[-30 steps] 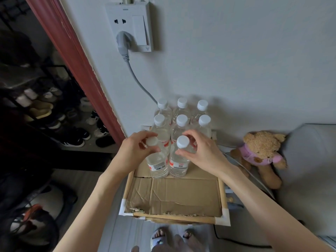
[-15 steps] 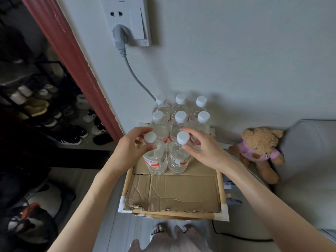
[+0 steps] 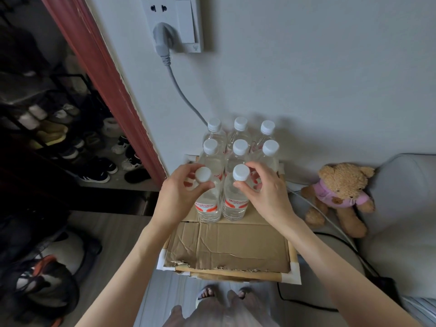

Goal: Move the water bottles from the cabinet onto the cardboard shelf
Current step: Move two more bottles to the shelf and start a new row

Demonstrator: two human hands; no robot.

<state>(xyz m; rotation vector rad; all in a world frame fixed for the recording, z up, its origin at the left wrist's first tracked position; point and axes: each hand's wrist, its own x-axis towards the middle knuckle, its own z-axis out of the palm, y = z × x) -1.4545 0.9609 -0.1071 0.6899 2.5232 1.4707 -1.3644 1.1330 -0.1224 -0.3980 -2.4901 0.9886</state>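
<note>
On cardboard shelf [image 3: 226, 246]: 8 water bottles [image 3: 239, 149]

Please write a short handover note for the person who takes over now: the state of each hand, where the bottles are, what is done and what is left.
Left hand grips the front-left bottle at its neck; right hand grips the front-right bottle.
Both stand on the cardboard shelf, in front of six bottles in two rows by the wall.
Done: eight on the shelf.
Left: release both. The cabinet is out of view, so I cannot tell whether more remain.
</note>
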